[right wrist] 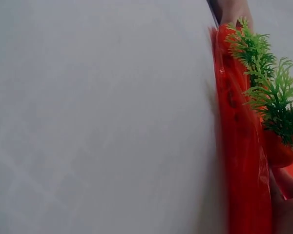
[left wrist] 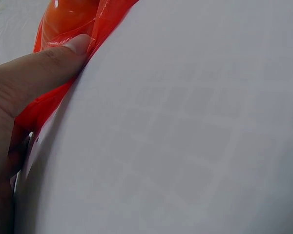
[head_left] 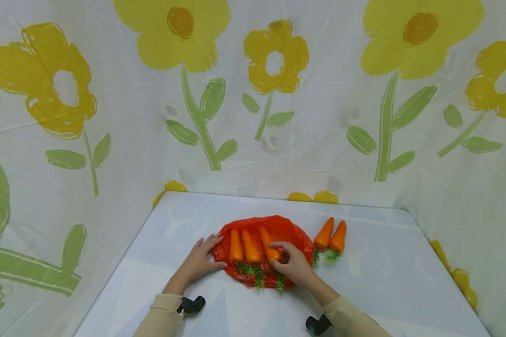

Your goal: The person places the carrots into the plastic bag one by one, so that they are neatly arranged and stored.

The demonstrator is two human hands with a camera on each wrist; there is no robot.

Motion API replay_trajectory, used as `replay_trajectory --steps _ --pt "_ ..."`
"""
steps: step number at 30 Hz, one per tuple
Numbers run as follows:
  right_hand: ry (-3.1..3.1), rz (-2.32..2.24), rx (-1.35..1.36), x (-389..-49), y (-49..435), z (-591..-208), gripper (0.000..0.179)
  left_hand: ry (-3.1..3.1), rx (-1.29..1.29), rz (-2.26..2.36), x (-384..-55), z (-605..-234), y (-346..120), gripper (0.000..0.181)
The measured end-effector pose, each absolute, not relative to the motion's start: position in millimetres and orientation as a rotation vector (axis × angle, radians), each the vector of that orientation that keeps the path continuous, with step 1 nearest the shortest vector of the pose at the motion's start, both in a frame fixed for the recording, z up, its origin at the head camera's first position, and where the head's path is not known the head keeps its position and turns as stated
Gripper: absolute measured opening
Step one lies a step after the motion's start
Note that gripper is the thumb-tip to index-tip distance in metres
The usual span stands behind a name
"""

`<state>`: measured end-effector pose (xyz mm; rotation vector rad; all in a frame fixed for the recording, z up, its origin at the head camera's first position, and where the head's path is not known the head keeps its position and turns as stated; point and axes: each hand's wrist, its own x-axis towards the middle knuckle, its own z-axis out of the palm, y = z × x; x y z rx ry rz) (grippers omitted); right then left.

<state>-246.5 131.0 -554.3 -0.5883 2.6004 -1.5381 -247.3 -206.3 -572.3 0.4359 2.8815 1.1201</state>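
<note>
A red plastic bag (head_left: 286,228) lies spread on the table with three orange toy carrots on it. The left carrot (head_left: 235,248) and middle carrot (head_left: 250,247) lie side by side, green tops toward the person. My right hand (head_left: 296,267) grips the right-hand carrot (head_left: 266,238) between thumb and fingers; its leafy top (head_left: 280,282) hangs below. At the bag's left edge rests my left hand (head_left: 199,262), fingers extended and thumb apart. In the left wrist view, the thumb (left wrist: 49,68) presses the bag beside a carrot (left wrist: 68,22). Green leaves (right wrist: 278,105) show close up in the right wrist view.
Two more carrots, one (head_left: 323,234) beside the other (head_left: 338,236), lie right of the bag with their green tops toward the person. The pale patterned table (head_left: 379,281) meets a flower-printed curtain (head_left: 312,126) at the back and sides.
</note>
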Motion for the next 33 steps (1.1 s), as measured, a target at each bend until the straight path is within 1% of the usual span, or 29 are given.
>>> replay_trajectory --steps 3,16,33 --pt "2.596 -1.530 -0.599 -248.0 128.7 -554.6 0.038 2.883 0.467 1.126 -247.0 -570.4 -205.7 0.089" --pt "2.604 -1.480 -0.641 -253.5 118.4 -560.8 0.040 2.892 0.445 1.114 -247.7 -573.3 -206.5 0.089" --pt "2.594 -1.386 -0.653 -254.7 110.3 -559.1 0.045 2.904 0.438 1.089 -247.2 -574.7 -206.9 0.090"
